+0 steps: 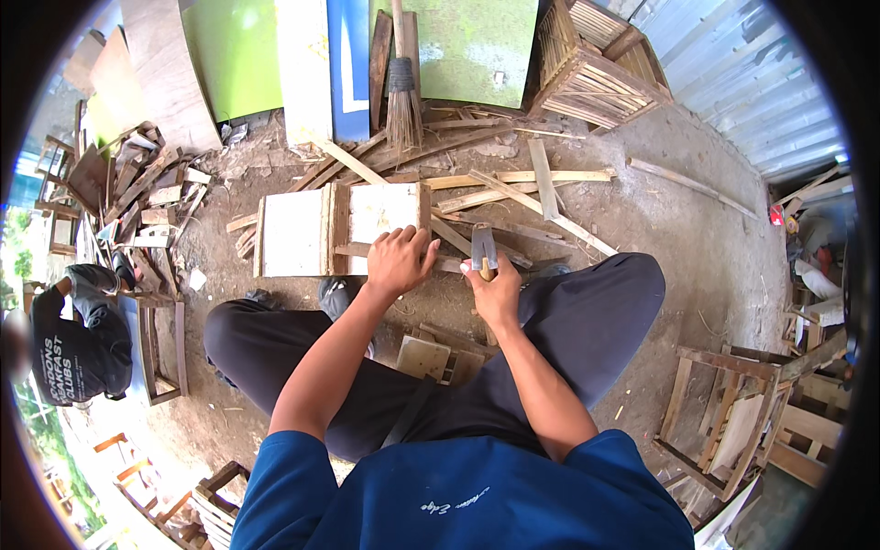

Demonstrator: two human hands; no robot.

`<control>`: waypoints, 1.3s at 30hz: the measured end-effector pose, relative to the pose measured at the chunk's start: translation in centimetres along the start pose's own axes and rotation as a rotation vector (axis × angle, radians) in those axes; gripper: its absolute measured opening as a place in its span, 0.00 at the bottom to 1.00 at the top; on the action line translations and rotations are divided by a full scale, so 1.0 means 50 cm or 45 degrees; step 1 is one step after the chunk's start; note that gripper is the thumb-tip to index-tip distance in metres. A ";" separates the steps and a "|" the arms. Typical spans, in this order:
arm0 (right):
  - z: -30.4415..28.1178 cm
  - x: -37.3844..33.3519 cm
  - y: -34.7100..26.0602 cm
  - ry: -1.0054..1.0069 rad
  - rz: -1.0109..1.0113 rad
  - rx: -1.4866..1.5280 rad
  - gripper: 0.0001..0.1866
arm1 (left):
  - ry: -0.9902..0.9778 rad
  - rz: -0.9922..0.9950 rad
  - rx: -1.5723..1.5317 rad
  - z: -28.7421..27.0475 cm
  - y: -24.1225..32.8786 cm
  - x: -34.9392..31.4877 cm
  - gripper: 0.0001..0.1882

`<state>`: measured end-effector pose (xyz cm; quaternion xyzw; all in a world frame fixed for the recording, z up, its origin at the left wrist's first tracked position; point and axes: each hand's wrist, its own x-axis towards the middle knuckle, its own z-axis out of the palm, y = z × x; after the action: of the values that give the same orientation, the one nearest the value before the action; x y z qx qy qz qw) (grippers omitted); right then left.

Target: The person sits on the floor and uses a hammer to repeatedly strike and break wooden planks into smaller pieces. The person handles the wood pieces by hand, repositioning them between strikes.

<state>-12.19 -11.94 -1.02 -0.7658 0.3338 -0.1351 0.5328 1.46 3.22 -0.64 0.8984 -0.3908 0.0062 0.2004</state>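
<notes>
In front of my knees lies a wooden box-like frame (298, 231) with white panels. A narrow wooden strip (354, 249) runs along its near right side. My left hand (400, 262) is closed over that strip, fingers curled across it at the box's near edge. Just to the right, my right hand (495, 295) grips a claw hammer (483, 240). Its grey metal head points away from me, and the wooden handle is mostly covered by my fingers. The hammer head is apart from the box.
Loose boards (541, 179) lie behind the box, with a broom (401, 101) against panels. A scrap-wood heap (151, 197) is at far left, near a seated person (82, 335). Slatted wooden frames (600, 78) stand far right; another frame (724, 412) is near right.
</notes>
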 end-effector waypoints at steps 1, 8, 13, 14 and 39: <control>0.000 0.002 0.002 0.014 -0.065 -0.017 0.16 | -0.013 -0.003 -0.010 -0.005 0.001 0.001 0.21; 0.019 0.012 0.025 0.116 -0.272 -0.052 0.13 | -0.251 -0.189 0.161 -0.071 -0.014 -0.003 0.32; 0.020 0.011 0.027 -0.044 0.175 0.315 0.10 | 0.325 -0.650 0.207 -0.065 -0.013 -0.070 0.33; 0.018 0.008 0.024 -0.075 0.242 0.402 0.10 | 0.445 -0.789 0.062 -0.056 -0.012 -0.083 0.35; -0.027 -0.066 -0.030 -0.372 0.251 0.451 0.14 | 1.262 -0.442 -1.986 -0.106 0.067 0.005 0.45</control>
<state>-14.82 -10.45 1.38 -0.6355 0.2974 -0.0267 0.7120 0.05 2.94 5.45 0.4513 -0.0152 0.0944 0.8873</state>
